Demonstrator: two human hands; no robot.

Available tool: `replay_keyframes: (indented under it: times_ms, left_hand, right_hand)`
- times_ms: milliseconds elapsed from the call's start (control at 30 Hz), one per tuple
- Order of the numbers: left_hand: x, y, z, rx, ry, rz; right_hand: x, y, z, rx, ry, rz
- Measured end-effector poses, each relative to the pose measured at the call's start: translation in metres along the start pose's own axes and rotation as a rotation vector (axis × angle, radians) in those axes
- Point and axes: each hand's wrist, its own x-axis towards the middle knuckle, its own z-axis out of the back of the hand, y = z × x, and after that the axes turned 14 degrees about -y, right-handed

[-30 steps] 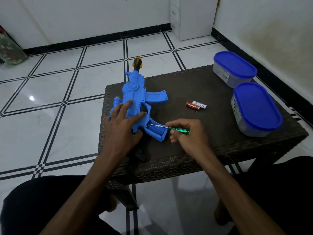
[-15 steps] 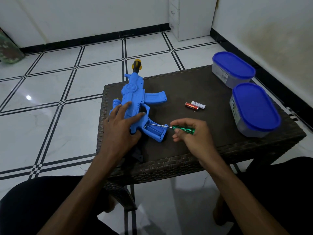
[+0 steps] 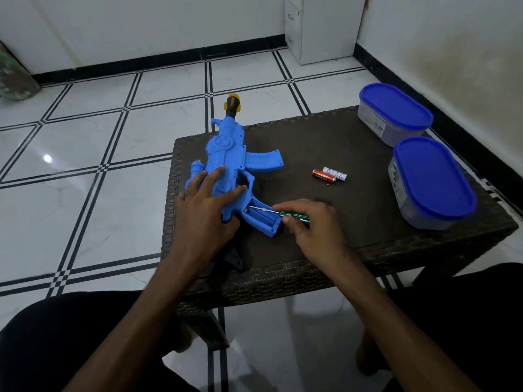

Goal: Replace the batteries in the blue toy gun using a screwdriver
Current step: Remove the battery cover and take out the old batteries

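Our left hand presses flat, fingers spread, on the gun at the tabletop's left edge. Our right hand pinches the screwdriver, tip in the grip's open compartment.

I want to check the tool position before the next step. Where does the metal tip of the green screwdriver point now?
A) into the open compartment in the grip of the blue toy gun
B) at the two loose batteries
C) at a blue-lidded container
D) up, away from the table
A: the right hand holds the green screwdriver, and its shaft reaches into the open compartment of the blue toy gun.
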Motion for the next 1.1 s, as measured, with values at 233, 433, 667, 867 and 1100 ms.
replay_keyframes:
  times_ms: [233, 433, 667, 867, 1100]
  left_hand:
    - [0.0, 0.003, -0.003, -0.027, 0.011, 0.021]
    - [0.002, 0.001, -0.001, 0.006, 0.004, -0.017]
    - [0.001, 0.0, 0.0, 0.022, -0.019, -0.025]
    - [0.001, -0.002, 0.0, 0.046, -0.018, -0.033]
    - [0.002, -0.005, 0.002, 0.06, -0.039, -0.021]
  right_hand:
    - [0.007, 0.007, 0.014, -0.386, 0.118, 0.093]
    - [0.002, 0.004, 0.012, -0.237, 0.026, 0.056]
    - [0.001, -0.002, 0.011, -0.139, 0.003, -0.019]
    - [0.001, -0.003, 0.008, -0.113, -0.004, -0.063]
    - [-0.002, 0.0, 0.006, -0.093, -0.023, -0.082]
